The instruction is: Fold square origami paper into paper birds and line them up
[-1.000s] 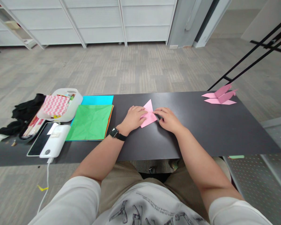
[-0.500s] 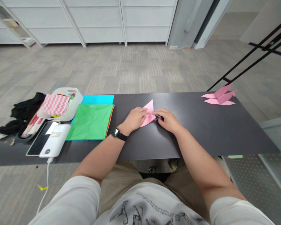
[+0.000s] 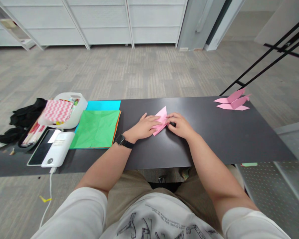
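A folded piece of pink origami paper [image 3: 162, 116] lies on the dark tabletop in front of me, one point facing away from me. My left hand [image 3: 148, 126] rests on its left part, palm down with fingers stretched out and thumb apart. At the paper's right edge, my right hand [image 3: 177, 125] has its fingers bent and pinched on the fold. The fingertips partly hide that edge. Two finished pink paper figures [image 3: 235, 103] with long pointed ends stand at the far right of the table.
Left on the table [image 3: 214, 139] are green paper sheets [image 3: 96, 129] over a blue sheet [image 3: 104, 105], a white basket [image 3: 82, 108] with a zigzag-patterned packet, a white power bank [image 3: 57, 149] with a cable, a phone [image 3: 40, 151] and black cloth [image 3: 27, 114].
The pink paper has turned slightly and shifted a little right. My left hand has flattened, its fingers spreading over the paper. My right hand stays at the right edge.
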Available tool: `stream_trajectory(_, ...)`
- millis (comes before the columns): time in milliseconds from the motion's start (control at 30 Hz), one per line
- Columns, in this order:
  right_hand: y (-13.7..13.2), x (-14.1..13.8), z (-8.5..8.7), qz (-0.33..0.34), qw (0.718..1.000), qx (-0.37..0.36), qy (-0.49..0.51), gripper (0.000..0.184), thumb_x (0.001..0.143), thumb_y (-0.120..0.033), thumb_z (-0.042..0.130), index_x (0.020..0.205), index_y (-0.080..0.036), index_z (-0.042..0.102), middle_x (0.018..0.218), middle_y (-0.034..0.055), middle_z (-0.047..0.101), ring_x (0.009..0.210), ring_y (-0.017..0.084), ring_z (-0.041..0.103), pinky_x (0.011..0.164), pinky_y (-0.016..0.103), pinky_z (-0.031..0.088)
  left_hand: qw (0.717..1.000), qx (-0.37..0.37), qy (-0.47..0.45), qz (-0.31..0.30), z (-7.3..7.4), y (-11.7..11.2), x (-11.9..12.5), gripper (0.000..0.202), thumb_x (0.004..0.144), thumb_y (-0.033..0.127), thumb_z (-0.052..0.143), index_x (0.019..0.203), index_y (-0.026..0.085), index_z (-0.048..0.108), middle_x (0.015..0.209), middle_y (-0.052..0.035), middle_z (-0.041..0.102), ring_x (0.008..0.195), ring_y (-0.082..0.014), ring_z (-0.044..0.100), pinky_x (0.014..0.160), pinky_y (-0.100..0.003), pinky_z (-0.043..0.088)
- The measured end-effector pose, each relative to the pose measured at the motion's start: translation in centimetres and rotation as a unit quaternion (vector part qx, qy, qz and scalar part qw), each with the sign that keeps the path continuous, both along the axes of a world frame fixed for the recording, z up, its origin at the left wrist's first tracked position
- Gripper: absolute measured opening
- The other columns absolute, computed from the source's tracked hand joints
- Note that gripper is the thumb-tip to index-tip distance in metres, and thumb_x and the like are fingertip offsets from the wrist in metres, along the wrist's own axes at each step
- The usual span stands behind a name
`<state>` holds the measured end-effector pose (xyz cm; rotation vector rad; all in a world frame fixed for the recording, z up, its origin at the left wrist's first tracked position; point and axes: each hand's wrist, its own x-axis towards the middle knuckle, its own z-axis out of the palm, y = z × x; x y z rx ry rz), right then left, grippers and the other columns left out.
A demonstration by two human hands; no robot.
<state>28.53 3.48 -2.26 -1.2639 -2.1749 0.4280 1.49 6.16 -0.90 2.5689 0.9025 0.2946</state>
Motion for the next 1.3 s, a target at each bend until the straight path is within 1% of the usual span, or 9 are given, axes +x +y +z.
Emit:
stream_trajectory(100,0.1,0.2,0.1,-0.002,1.000,0.002,-0.006,0.019,0.090,-0.018,0.065,0.094,-0.028,0.080,0.125,0.0076,0.073,0.120,0.030,0.068,0.113,0.055,0.049,1.000,-0.012,-0.007,-0.012,0.4,-0.3,0.0,0.045,0.098,0.024,0.064,0.142,0.035,0.071,0.170,-0.0064,0.050,0.157,-0.0310,0.045,0.133,-0.074,0.011)
stream_trajectory(200,0.1,0.4,0.2,0.004,1.000,0.004,-0.010,0.020,0.089,-0.017,0.064,0.094,-0.028,0.080,0.126,0.0081,0.072,0.122,0.031,0.067,0.113,0.055,0.049,1.000,-0.017,-0.010,-0.012,0.8,-0.6,0.1,0.047,0.096,0.027,0.067,0.143,0.035,0.071,0.170,-0.0069,0.050,0.157,-0.0324,0.045,0.132,-0.076,0.009)
stream_trajectory(400,0.0,0.6,0.4,0.008,1.000,0.003,-0.003,0.016,0.091,-0.023,0.066,0.096,-0.029,0.080,0.129,0.0081,0.072,0.125,0.031,0.066,0.115,0.056,0.047,1.000,-0.017,-0.008,-0.016,1.0,-0.7,0.2,0.048,0.094,0.029,0.068,0.142,0.036,0.072,0.168,-0.0052,0.052,0.157,-0.0333,0.044,0.133,-0.075,0.011)
stream_trajectory(600,0.1,0.7,0.3,0.004,1.000,-0.010,-0.005,0.016,0.090,-0.023,0.067,0.095,-0.030,0.080,0.128,0.0073,0.072,0.125,0.031,0.066,0.116,0.057,0.047,1.000,-0.004,-0.006,-0.014,1.0,-0.9,0.2,0.046,0.095,0.034,0.069,0.141,0.035,0.073,0.165,-0.0059,0.055,0.153,-0.0341,0.047,0.132,-0.074,0.015)
stream_trajectory(700,0.1,0.7,0.3,0.001,1.000,-0.010,-0.003,0.016,0.091,-0.023,0.066,0.096,-0.029,0.080,0.128,0.0079,0.071,0.124,0.031,0.066,0.115,0.057,0.046,1.000,0.003,-0.007,-0.014,0.9,-0.9,0.3,0.046,0.095,0.031,0.067,0.141,0.035,0.073,0.164,-0.0052,0.056,0.151,-0.0334,0.048,0.132,-0.072,0.018)
stream_trajectory(833,0.1,0.7,0.4,-0.010,1.000,-0.016,-0.004,0.013,0.093,-0.027,0.066,0.097,-0.028,0.079,0.129,0.0088,0.072,0.124,0.031,0.066,0.115,0.056,0.047,1.000,0.013,-0.006,-0.009,0.9,-0.8,0.4,0.043,0.099,0.025,0.058,0.137,0.035,0.075,0.158,-0.0037,0.062,0.144,-0.0302,0.053,0.132,-0.067,0.023)
stream_trajectory(967,0.2,0.7,0.2,-0.022,1.000,-0.017,-0.005,0.012,0.093,-0.030,0.068,0.100,-0.028,0.077,0.129,0.0094,0.072,0.125,0.031,0.066,0.116,0.056,0.047,1.000,0.012,-0.012,-0.006,1.3,-1.0,0.6,0.040,0.096,0.029,0.064,0.134,0.032,0.077,0.155,-0.0051,0.064,0.141,-0.0309,0.054,0.131,-0.062,0.026)
stream_trajectory(1167,0.4,0.4,-0.2,-0.049,0.999,-0.021,-0.001,0.014,0.097,-0.035,0.066,0.101,-0.029,0.078,0.128,0.0103,0.071,0.127,0.033,0.064,0.117,0.058,0.046,1.000,0.003,-0.016,0.004,1.5,-1.1,0.8,0.041,0.092,0.033,0.071,0.133,0.033,0.077,0.153,-0.0044,0.066,0.139,-0.0325,0.056,0.131,-0.062,0.026)
stream_trajectory(1300,0.6,0.2,-0.7,-0.067,0.998,-0.020,-0.004,0.013,0.098,-0.037,0.067,0.100,-0.029,0.078,0.128,0.0098,0.070,0.128,0.032,0.063,0.118,0.058,0.044,1.000,-0.001,-0.018,0.008,1.4,-1.0,0.9,0.042,0.092,0.036,0.072,0.134,0.032,0.076,0.151,-0.0037,0.068,0.137,-0.0321,0.057,0.131,-0.059,0.028)
